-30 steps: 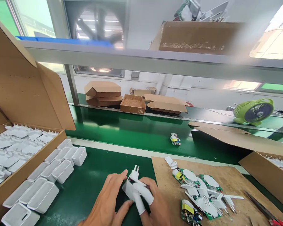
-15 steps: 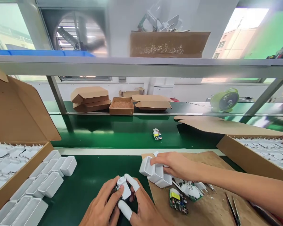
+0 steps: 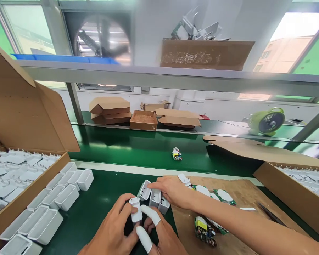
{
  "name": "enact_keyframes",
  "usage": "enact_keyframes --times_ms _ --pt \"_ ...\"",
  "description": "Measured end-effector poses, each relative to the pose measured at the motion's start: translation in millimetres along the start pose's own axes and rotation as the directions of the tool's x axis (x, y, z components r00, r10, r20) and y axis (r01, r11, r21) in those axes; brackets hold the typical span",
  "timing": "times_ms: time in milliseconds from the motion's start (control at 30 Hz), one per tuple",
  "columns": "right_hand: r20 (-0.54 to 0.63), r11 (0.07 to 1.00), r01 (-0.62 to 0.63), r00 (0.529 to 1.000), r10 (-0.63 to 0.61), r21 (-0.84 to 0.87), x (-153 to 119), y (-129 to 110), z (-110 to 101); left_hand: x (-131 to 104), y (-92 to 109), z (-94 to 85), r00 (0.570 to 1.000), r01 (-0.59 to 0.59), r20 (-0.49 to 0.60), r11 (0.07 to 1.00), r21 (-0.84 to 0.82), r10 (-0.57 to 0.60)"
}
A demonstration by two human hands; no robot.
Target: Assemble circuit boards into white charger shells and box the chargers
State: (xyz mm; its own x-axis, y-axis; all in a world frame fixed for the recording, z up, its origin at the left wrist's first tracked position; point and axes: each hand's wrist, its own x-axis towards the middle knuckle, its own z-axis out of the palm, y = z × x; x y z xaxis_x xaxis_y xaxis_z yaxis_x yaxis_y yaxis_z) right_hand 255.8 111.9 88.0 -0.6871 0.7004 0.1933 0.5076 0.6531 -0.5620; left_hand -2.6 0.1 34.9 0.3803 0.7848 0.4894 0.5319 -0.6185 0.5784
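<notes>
Low in the middle of the head view, my left hand (image 3: 113, 225) pinches a small white plastic charger part (image 3: 136, 209) between thumb and fingers. My right hand (image 3: 163, 230), with white finger cots on thumb and index finger, closes on the same part from the right. The part's underside is hidden by my fingers. Just beyond it, a co-worker's hand (image 3: 172, 191) reaches in from the right. That hand rests on several white charger housings (image 3: 154, 198), whose slotted ends face me.
White housings (image 3: 50, 198) stand in rows at left beside an open carton of white parts (image 3: 21, 170). Circuit boards (image 3: 203, 230) and tweezers (image 3: 271, 214) lie on brown paper (image 3: 244, 187). Another carton (image 3: 289, 184) is at right. A lone board (image 3: 177, 154) lies farther back.
The co-worker's hand has brought the housings left from the brown paper to just beyond my hands, their slotted ends now showing. My hands still hold the white part, now turned more upright. The view has shifted.
</notes>
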Motion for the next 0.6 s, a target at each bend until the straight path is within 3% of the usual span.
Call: enact_keyframes --times_ms 200,400,433,500,567,600 --pt "0.079 0.996 0.008 0.997 -0.001 -0.092 -8.9 10.2 -26.5 2.7 0.6 -23.1 0.995 0.091 0.059 0.989 -0.12 -0.084" --pt "-0.036 0.994 -0.046 0.998 0.042 -0.095 -32.6 7.6 -74.8 1.6 5.0 -29.8 0.969 0.069 0.245 0.955 -0.29 0.004" --pt "-0.069 0.994 -0.062 0.996 0.055 -0.092 -39.2 1.5 -71.7 1.5 5.0 -29.7 0.962 0.075 0.272 0.949 -0.307 0.012" --pt "-0.126 0.992 -0.077 0.99 0.065 -0.096 -51.6 -15.5 -45.0 1.0 3.0 -28.8 0.95 0.085 0.31 0.938 -0.336 0.025" --pt "-0.303 0.988 -0.055 0.953 0.01 -0.142 -60.5 -35.1 2.2 -0.2 -1.1 -26.8 0.944 0.08 0.328 0.927 -0.365 0.048" --pt "-0.295 0.988 -0.033 0.955 -0.013 -0.151 -63.3 -43.8 27.4 -1.1 -3.7 -25.4 0.941 0.078 0.333 0.925 -0.371 0.055"
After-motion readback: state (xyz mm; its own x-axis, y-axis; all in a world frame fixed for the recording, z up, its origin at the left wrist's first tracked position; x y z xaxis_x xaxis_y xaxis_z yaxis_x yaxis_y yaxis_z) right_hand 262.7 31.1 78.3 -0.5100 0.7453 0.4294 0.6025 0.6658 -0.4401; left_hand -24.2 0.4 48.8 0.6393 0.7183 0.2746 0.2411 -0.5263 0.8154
